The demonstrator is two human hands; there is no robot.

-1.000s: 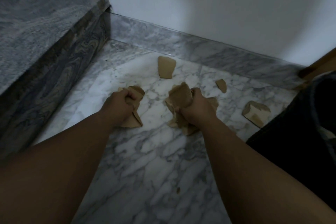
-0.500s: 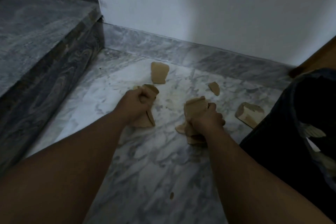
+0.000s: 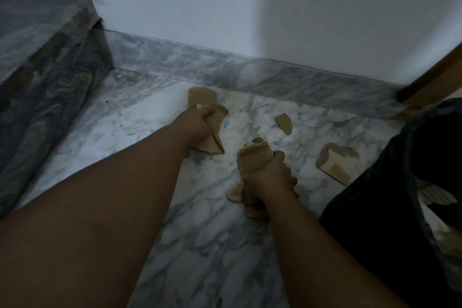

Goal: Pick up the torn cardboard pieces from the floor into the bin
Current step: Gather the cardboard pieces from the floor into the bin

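Observation:
Torn brown cardboard pieces lie on a white marble floor. My left hand [image 3: 197,124] grips a bunch of cardboard pieces [image 3: 216,142] and reaches up to a flat piece [image 3: 201,97] near the skirting. My right hand [image 3: 271,179] grips another wad of cardboard pieces [image 3: 253,160], held just above the floor. A small loose piece [image 3: 285,123] lies beyond my right hand. A larger folded piece [image 3: 337,166] lies to the right, beside the bin. The bin [image 3: 400,195] is lined with a black bag at the right edge, with cardboard scraps inside.
A grey marble step [image 3: 42,77] rises along the left. A white wall and marble skirting [image 3: 250,72] close off the far side. A wooden frame [image 3: 435,82] stands at the far right. A tiny scrap [image 3: 219,301] lies on the floor near the bottom.
My left hand has moved forward with its pieces, up to the flat piece by the skirting. My right hand has drawn back and rightward with its wad, toward the bin.

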